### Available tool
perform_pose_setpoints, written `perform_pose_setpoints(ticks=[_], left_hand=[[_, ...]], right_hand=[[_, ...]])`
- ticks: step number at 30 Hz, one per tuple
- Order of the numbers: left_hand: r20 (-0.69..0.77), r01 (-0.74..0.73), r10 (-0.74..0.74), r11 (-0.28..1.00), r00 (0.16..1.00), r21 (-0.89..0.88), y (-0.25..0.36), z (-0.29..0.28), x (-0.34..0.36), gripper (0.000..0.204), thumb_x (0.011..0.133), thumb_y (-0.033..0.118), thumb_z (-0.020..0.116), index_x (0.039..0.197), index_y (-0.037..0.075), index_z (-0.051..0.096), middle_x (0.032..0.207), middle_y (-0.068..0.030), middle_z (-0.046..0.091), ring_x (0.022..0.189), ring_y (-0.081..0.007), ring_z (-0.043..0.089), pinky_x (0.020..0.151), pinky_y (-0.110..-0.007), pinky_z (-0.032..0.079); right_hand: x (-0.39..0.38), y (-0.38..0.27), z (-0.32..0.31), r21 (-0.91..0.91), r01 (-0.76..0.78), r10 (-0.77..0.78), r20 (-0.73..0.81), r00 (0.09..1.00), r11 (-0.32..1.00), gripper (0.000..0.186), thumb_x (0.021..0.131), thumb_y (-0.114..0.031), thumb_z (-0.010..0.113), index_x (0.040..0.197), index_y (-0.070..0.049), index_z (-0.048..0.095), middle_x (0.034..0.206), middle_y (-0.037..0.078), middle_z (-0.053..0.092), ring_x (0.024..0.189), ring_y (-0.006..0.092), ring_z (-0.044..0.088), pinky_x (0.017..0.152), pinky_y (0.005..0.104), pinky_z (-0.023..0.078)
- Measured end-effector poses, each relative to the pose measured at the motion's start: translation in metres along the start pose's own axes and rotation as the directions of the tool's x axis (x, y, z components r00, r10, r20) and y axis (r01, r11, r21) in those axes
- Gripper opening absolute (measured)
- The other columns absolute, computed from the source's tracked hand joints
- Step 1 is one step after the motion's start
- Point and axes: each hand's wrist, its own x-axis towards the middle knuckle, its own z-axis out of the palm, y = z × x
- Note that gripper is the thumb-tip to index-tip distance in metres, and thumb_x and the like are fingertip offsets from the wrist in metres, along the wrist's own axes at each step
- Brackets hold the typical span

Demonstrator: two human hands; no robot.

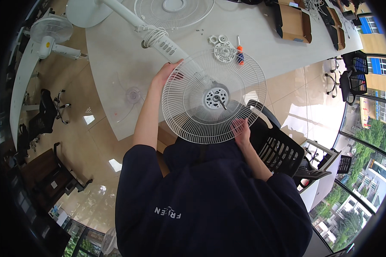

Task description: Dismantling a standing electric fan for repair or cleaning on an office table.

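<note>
Both hands [165, 73] grip the white round fan guard [193, 111].

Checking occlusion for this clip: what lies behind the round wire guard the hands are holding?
Through the wire guard show the motor hub with shaft, the fan's white stem and table. Motor housing is hidden.

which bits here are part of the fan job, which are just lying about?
In hand:
- rear wire guard, gripped by left hand and right hand
- motor shaft at its hub
- white stand pole
- clear fan blade, loose plastic nuts, screwdriver, second guard on the table

Lying about:
- cardboard boxes
- black chairs
- other fan
</note>
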Motion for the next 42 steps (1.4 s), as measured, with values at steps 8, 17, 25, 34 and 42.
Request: perform_pose_setpoints(ticks=[8, 17, 25, 34, 42], left_hand=[[0.072, -0.049, 0.053, 0.997, 0.996, -0.064, -0.004, -0.003, 0.007, 0.044, 0.089, 0.03, 0.064, 0.116, -0.004, 0.056, 0.102, -0.0098, 0.064, 0.086, -0.0165, 0.064, 0.073, -0.029, 0.054], [0.008, -0.069, 0.069, 0.996, 0.998, -0.054, 0.001, 0.006, -0.003, 0.036, 0.091, 0.034, 0.061, 0.101, -0.001, 0.062, 0.078, -0.006, 0.063, 0.059, -0.0121, 0.06, 0.051, -0.026, 0.053], [-0.015, -0.016, 0.014, 0.995, 1.0, -0.097, 0.001, 0.009, -0.008, 0.035, 0.091, 0.031, 0.061, 0.106, -0.001, 0.06, 0.08, -0.0048, 0.064, 0.061, -0.0131, 0.061, 0.052, -0.027, 0.052], [0.008, -0.025, 0.025, 0.999, 1.0, -0.045, -0.006, -0.002, 0.005, 0.04, 0.091, 0.035, 0.061, 0.106, -0.001, 0.059, 0.083, -0.0058, 0.063, 0.061, -0.0123, 0.06, 0.052, -0.028, 0.053], [-0.053, 0.009, -0.009, 1.0, 0.999, -0.007, -0.001, 0.005, -0.006, 0.043, 0.092, 0.032, 0.059, 0.117, -0.003, 0.054, 0.097, -0.0093, 0.062, 0.07, -0.0147, 0.062, 0.059, -0.029, 0.054]], right_hand=[[0.016, -0.032, -0.002, -0.15, 0.023, -0.015, 0.055, 0.998, 0.988, 0.04, 0.094, -0.04, 0.054, 0.109, -0.004, 0.059, 0.107, 0.011, 0.064, 0.1, 0.022, 0.061, 0.089, 0.0382, 0.049], [0.024, -0.035, 0.007, -0.203, 0.101, -0.099, 0.019, 0.995, 0.974, 0.034, 0.093, -0.036, 0.058, 0.107, -0.005, 0.056, 0.095, 0.01, 0.065, 0.085, 0.021, 0.064, 0.078, 0.0408, 0.056], [0.008, -0.003, 0.014, -0.062, 0.134, -0.138, -0.05, 0.989, 0.989, 0.032, 0.094, -0.037, 0.057, 0.098, -0.005, 0.058, 0.088, 0.009, 0.064, 0.081, 0.0203, 0.063, 0.078, 0.0409, 0.056], [0.007, -0.005, 0.012, -0.057, 0.14, -0.143, -0.06, 0.988, 0.989, 0.033, 0.095, -0.036, 0.054, 0.095, -0.003, 0.058, 0.086, 0.009, 0.064, 0.079, 0.0198, 0.063, 0.077, 0.0394, 0.056], [0.019, -0.032, 0.016, -0.231, 0.228, -0.238, -0.015, 0.971, 0.946, 0.031, 0.095, -0.033, 0.056, 0.094, -0.002, 0.059, 0.084, 0.009, 0.065, 0.076, 0.0172, 0.064, 0.07, 0.0354, 0.058]])
